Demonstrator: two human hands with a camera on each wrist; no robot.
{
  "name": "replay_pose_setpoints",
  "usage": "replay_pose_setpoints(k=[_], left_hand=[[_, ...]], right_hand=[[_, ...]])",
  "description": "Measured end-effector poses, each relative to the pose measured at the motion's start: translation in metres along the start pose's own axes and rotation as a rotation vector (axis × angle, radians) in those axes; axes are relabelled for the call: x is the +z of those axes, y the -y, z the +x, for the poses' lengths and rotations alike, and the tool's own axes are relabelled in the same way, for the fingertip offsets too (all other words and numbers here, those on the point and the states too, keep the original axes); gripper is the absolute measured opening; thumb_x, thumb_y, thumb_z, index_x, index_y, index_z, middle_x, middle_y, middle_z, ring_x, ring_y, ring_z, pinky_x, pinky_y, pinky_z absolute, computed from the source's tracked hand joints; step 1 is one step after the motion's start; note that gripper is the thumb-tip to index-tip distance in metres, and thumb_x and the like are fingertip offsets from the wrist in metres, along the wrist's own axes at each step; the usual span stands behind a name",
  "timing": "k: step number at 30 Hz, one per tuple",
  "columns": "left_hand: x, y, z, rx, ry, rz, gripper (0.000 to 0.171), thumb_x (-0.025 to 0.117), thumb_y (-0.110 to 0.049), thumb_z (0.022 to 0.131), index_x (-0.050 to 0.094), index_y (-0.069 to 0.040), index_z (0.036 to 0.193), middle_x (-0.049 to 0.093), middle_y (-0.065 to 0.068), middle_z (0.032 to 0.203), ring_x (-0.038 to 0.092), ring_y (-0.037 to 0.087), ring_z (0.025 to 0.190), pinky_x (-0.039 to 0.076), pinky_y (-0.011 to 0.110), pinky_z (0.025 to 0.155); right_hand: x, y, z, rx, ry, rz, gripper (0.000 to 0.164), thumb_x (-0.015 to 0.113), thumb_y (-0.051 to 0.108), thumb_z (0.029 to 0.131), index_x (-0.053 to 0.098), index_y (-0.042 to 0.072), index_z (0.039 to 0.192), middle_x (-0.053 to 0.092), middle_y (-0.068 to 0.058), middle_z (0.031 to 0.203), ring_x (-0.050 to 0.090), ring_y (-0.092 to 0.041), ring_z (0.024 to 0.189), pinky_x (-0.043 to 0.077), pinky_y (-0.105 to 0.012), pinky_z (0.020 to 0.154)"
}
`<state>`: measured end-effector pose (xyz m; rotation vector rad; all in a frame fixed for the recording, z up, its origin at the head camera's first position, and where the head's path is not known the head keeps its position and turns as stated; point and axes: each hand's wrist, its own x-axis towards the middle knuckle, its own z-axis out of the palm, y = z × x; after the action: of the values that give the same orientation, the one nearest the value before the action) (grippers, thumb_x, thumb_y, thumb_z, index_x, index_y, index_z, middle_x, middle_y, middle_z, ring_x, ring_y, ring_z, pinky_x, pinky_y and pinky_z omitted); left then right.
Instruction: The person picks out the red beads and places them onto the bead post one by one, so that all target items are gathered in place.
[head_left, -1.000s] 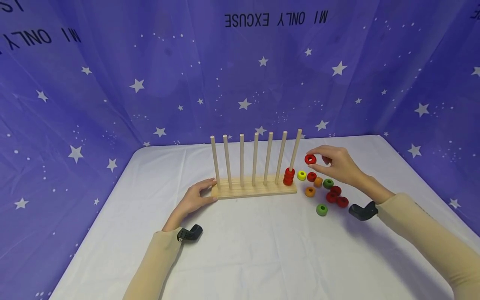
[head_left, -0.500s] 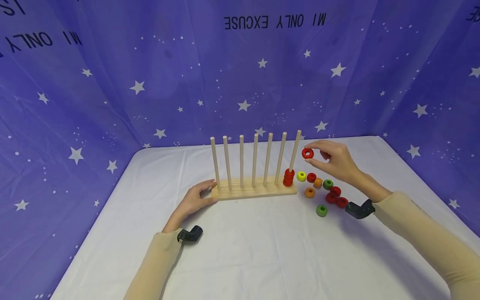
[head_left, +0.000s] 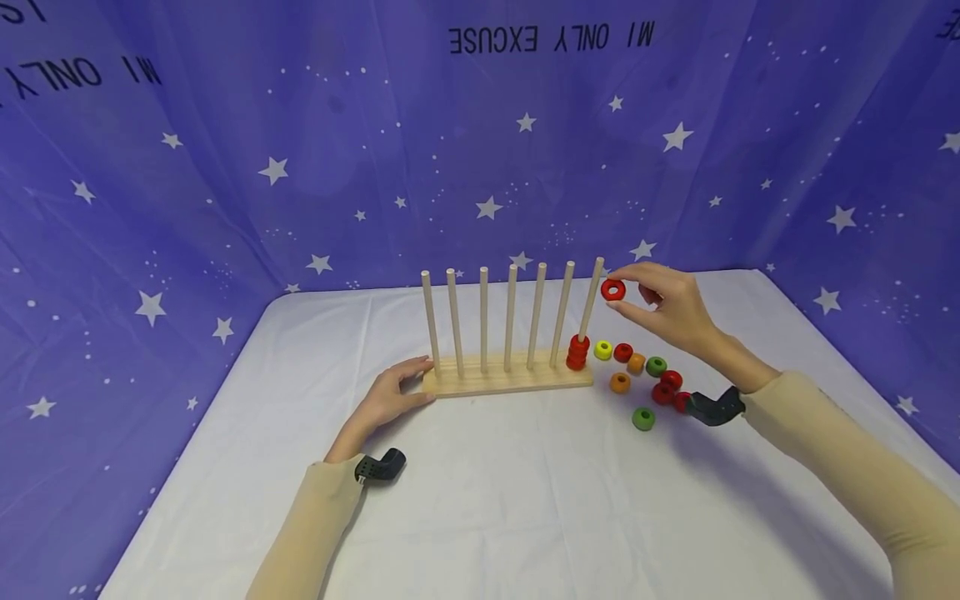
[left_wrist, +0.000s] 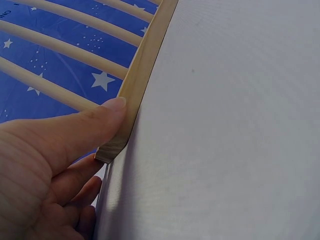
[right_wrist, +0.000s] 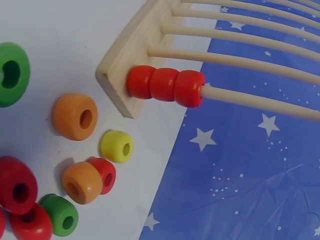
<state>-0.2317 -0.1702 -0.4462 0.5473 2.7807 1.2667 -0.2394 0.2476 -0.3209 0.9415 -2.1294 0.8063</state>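
A light wooden peg rack point(head_left: 495, 383) with several upright rods stands mid-table. My left hand point(head_left: 390, 395) grips the base's left end; in the left wrist view the thumb point(left_wrist: 97, 122) lies along its front edge and the fingers curl behind. Three red beads point(head_left: 577, 353) are stacked at the foot of the far right rod point(head_left: 591, 298). My right hand point(head_left: 667, 308) pinches another red bead point(head_left: 604, 292) between thumb and fingertips, its hole facing the head camera. The bead is right beside the upper part of that rod. In the right wrist view neither the held bead nor the fingers show.
Loose beads lie on the white cloth right of the rack: a yellow bead point(right_wrist: 113, 146), an orange bead point(right_wrist: 67, 116), a green bead point(head_left: 643, 425) nearest the front, and several red ones. A purple star-patterned curtain point(head_left: 420, 125) rises behind the table.
My right hand has lifted the red bead and brought it leftward, up beside the upper part of the far right rod. The left hand and the rack have stayed put.
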Motion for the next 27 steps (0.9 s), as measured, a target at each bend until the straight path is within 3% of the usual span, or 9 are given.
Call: replay_pose_setpoints(k=[8, 20, 27], left_hand=[[0.001, 0.0, -0.001, -0.006, 0.008, -0.002, 0.055, 0.073, -0.015, 0.079, 0.055, -0.004, 0.13, 0.045, 0.018, 0.144, 0.038, 0.039, 0.136, 0.028, 0.053, 0.114], [0.001, 0.001, 0.001, -0.008, 0.012, -0.007, 0.055, 0.074, -0.016, 0.079, 0.055, -0.005, 0.129, 0.046, 0.017, 0.143, 0.039, 0.038, 0.135, 0.03, 0.052, 0.114], [0.0, 0.001, 0.0, -0.008, 0.005, -0.013, 0.055, 0.073, -0.016, 0.079, 0.055, -0.005, 0.129, 0.046, 0.017, 0.144, 0.038, 0.039, 0.135, 0.029, 0.053, 0.114]], right_hand=[[-0.001, 0.006, 0.008, 0.018, -0.048, 0.005, 0.043, 0.08, -0.01, 0.061, 0.07, 0.002, 0.101, 0.055, -0.003, 0.07, 0.033, -0.004, 0.059, 0.026, -0.013, 0.052], [-0.002, 0.011, 0.018, 0.022, -0.099, 0.008, 0.041, 0.079, -0.008, 0.064, 0.07, 0.001, 0.103, 0.045, -0.001, 0.063, 0.033, -0.003, 0.058, 0.026, -0.019, 0.051], [-0.002, 0.015, 0.024, 0.059, -0.101, 0.006, 0.041, 0.079, -0.007, 0.065, 0.069, 0.002, 0.104, 0.054, -0.003, 0.073, 0.033, -0.003, 0.059, 0.026, -0.016, 0.051]])
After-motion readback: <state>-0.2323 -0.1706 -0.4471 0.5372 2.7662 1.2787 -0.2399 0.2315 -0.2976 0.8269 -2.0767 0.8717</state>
